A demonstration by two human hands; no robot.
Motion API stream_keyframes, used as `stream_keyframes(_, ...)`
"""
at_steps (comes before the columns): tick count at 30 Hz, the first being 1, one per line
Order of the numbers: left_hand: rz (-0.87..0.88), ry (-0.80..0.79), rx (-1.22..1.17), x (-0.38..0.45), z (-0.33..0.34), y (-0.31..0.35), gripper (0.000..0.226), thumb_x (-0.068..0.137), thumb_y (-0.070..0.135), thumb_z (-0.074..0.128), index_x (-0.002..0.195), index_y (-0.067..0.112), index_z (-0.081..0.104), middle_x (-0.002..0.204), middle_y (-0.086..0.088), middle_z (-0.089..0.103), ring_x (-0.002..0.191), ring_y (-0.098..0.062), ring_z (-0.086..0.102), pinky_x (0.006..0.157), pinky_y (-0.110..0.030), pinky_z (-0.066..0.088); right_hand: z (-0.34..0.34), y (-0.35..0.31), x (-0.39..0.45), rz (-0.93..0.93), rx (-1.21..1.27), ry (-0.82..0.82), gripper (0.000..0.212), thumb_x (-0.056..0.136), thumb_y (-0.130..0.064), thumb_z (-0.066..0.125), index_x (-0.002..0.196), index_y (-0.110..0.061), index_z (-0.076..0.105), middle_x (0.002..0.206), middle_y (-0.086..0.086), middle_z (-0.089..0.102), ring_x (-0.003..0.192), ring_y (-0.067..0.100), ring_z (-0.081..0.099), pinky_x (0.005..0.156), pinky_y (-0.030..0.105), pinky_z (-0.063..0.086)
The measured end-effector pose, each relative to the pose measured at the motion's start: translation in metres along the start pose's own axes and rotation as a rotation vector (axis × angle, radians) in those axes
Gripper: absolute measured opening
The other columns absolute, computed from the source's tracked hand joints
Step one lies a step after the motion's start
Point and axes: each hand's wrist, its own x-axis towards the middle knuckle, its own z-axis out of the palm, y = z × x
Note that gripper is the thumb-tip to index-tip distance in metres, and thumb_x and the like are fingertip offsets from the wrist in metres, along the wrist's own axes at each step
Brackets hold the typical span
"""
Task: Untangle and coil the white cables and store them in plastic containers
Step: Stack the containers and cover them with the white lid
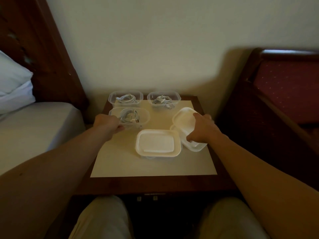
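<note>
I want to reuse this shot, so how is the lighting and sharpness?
Head view: dim, warm light; a broad soft shadow falls on the wall; wide-angle bending curves the frame edges; the right hand on a lid looks slightly motion-blurred; the cables stay readable.

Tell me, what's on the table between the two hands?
In the head view, only bare cream mat lies between the left hand and right hand; the closed container sits nearer.

Three cable-filled containers (129,116) sit behind and left of two lids (158,144) on the table (155,183).
</note>
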Motion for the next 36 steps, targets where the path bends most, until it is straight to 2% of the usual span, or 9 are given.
stream_keyframes(3, 0.019, 0.0, 0.021, -0.01, -0.003, 0.006, 0.02, 0.1, 0.001, 0.055, 0.115, -0.005, 0.065, 0.087, -0.015, 0.069, 0.054, -0.023, 0.071, 0.043, -0.026, 0.056, -0.012, -0.006, -0.009, 0.019, 0.051, 0.088, 0.105, 0.069, -0.04, 0.088, 0.152, -0.024, 0.026, 0.147, 0.014, 0.033, 0.135, 0.038, 0.04, 0.109, 0.058, 0.042)
stream_keyframes(7, 0.1, -0.05, 0.028, -0.041, -0.001, 0.011, 0.019, 0.098, 0.0, 0.052, 0.111, 0.011, 0.06, 0.085, -0.008, 0.062, 0.076, -0.036, 0.075, 0.074, -0.041, 0.064, -0.033, -0.022, -0.028, -0.111, 0.204, 0.096, 0.107, 0.07, -0.036, 0.09, 0.155, -0.025, 0.027, 0.151, 0.01, 0.032, 0.132, 0.034, 0.045, 0.108, 0.053, 0.045)
stream_keyframes(10, 0.128, -0.132, -0.011, -0.063, 0.003, 0.011, 0.018, 0.097, 0.001, 0.049, 0.108, 0.006, 0.062, 0.089, -0.008, 0.063, 0.077, -0.036, 0.074, 0.07, -0.039, 0.064, -0.049, -0.039, -0.05, -0.279, 0.274, 0.052, 0.106, 0.07, -0.032, 0.09, 0.157, -0.026, 0.03, 0.154, 0.005, 0.03, 0.134, 0.028, 0.043, 0.105, 0.041, 0.045)
stream_keyframes(14, 0.166, -0.2, -0.047, -0.09, 0.007, 0.005, 0.019, 0.096, 0.003, 0.049, 0.081, 0.008, 0.059, 0.083, -0.009, 0.065, 0.076, -0.038, 0.074, 0.084, -0.053, 0.062, -0.064, -0.056, -0.077, -0.433, 0.261, 0.041, 0.102, 0.071, -0.031, 0.088, 0.156, -0.029, 0.033, 0.156, 0.002, 0.03, 0.138, 0.025, 0.037, 0.107, 0.036, 0.04)
stream_keyframes(19, 0.057, -0.362, -0.111, -0.117, 0.003, -0.02, 0.015, 0.1, 0.0, 0.055, 0.089, 0.008, 0.061, 0.098, -0.02, 0.068, 0.082, -0.032, 0.074, 0.066, -0.036, 0.064, -0.064, -0.063, -0.096, -0.538, 0.06, -0.037, 0.103, 0.073, -0.038, 0.087, 0.158, -0.03, 0.03, 0.16, 0.004, 0.027, 0.144, 0.029, 0.025, 0.115, 0.045, 0.032)
stream_keyframes(22, -0.03, -0.378, -0.173, -0.121, -0.004, -0.034, 0.009, 0.097, -0.004, 0.058, 0.099, 0.004, 0.061, 0.101, -0.017, 0.065, 0.084, -0.032, 0.072, 0.07, -0.039, 0.064, -0.055, -0.06, -0.098, -0.526, -0.059, -0.091, 0.103, 0.074, -0.04, 0.086, 0.159, -0.033, 0.028, 0.161, 0.007, 0.025, 0.145, 0.033, 0.025, 0.118, 0.053, 0.029)
stream_keyframes(26, -0.068, -0.395, -0.174, -0.118, -0.014, -0.043, 0.022, 0.097, -0.006, 0.056, 0.117, 0.002, 0.059, 0.104, -0.018, 0.063, 0.089, -0.033, 0.071, 0.078, -0.041, 0.063, -0.041, -0.061, -0.093, -0.513, -0.172, -0.137, 0.102, 0.076, -0.043, 0.084, 0.159, -0.035, 0.026, 0.159, 0.007, 0.026, 0.144, 0.035, 0.026, 0.117, 0.054, 0.031)
stream_keyframes(29, -0.084, -0.378, -0.098, -0.115, -0.018, -0.045, 0.021, 0.098, -0.006, 0.052, 0.115, 0.004, 0.06, 0.102, -0.019, 0.064, 0.09, -0.033, 0.071, 0.085, -0.045, 0.061, -0.04, -0.066, -0.085, -0.524, -0.253, -0.161, 0.102, 0.077, -0.043, 0.084, 0.16, -0.035, 0.025, 0.163, 0.009, 0.02, 0.148, 0.037, 0.02, 0.119, 0.056, 0.024)
stream_keyframes(36, -0.055, -0.335, 0.101, -0.106, -0.021, -0.044, 0.021, 0.096, -0.005, 0.049, 0.099, 0.008, 0.064, 0.099, -0.016, 0.063, 0.078, -0.029, 0.066, 0.064, -0.04, 0.064, -0.043, -0.074, -0.065, -0.532, -0.302, -0.297, 0.101, 0.082, -0.038, 0.082, 0.161, -0.036, 0.02, 0.168, 0.006, 0.01, 0.153, 0.035, 0.013, 0.123, 0.056, 0.02)
